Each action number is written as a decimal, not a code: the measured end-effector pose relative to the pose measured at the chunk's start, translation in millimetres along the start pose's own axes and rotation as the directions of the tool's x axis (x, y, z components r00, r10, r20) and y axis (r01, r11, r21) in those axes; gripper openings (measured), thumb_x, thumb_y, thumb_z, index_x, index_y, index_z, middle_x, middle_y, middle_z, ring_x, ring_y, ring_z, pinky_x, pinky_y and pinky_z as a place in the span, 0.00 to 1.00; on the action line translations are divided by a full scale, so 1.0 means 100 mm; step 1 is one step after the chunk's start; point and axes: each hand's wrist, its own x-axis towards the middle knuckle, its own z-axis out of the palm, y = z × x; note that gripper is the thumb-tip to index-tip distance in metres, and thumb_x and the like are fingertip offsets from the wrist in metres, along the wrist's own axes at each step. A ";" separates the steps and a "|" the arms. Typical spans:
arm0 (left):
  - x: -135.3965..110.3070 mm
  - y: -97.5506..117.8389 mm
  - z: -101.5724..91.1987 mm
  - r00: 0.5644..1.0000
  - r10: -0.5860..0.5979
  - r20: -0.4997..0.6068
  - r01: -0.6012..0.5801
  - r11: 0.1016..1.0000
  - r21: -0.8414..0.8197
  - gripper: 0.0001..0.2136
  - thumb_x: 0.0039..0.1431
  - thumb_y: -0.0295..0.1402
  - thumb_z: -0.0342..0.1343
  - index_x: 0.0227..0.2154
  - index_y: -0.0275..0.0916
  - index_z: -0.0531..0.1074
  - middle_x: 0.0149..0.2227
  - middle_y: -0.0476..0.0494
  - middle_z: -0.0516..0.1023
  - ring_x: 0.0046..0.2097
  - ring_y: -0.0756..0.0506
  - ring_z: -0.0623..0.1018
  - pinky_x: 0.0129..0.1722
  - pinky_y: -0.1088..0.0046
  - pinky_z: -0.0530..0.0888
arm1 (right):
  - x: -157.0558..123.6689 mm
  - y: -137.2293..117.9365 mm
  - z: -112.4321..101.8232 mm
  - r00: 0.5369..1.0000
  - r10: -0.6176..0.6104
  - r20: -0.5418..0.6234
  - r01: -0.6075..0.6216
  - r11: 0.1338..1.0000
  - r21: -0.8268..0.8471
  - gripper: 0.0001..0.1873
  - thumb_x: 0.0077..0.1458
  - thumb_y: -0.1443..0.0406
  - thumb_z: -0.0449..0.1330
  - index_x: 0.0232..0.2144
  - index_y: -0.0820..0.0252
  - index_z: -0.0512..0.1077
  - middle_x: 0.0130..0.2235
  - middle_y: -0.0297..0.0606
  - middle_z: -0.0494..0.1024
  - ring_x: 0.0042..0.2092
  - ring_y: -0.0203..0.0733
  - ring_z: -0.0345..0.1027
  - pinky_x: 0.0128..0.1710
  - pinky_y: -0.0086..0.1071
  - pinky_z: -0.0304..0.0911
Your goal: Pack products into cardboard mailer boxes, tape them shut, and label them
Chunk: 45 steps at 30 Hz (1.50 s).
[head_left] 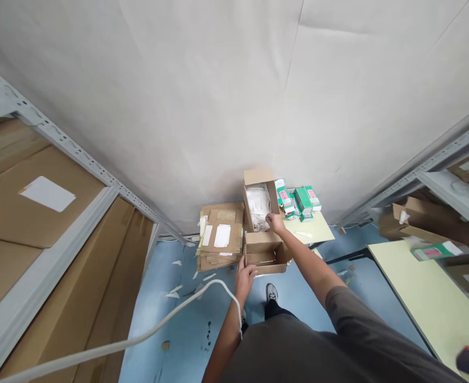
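Observation:
My left hand [245, 277] grips the left front corner of an open, brown cardboard box [266, 268]; only a little shows inside it. Behind that box stands a second open carton [248, 205], its flap up against the wall, filled with white packets [258, 202]. My right hand [274, 222] is closed at the near right part of this carton, over the packets. Whatever its fingers hold is too small to make out. Green-and-pink small boxes [304, 199] sit just to the right, several of them piled together.
Flattened cardboard [218, 236] is stacked left of the cartons. A pale yellow table [312, 229] carries the green boxes. Shelving with large cartons [38, 186] flanks me at left. Another table [426, 287] stands at right. A white cable [170, 316] crosses in front; paper scraps litter the blue floor.

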 end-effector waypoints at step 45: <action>-0.47 3.64 5.25 0.359 0.522 0.774 -0.669 0.722 -0.177 0.13 0.68 0.32 0.56 0.44 0.45 0.87 0.75 0.40 0.70 0.73 0.31 0.73 0.72 0.50 0.73 | -5.78 4.48 -0.75 0.330 0.806 -0.491 -0.487 0.591 0.643 0.33 0.63 0.64 0.69 0.69 0.52 0.75 0.74 0.51 0.69 0.77 0.62 0.59 0.77 0.62 0.57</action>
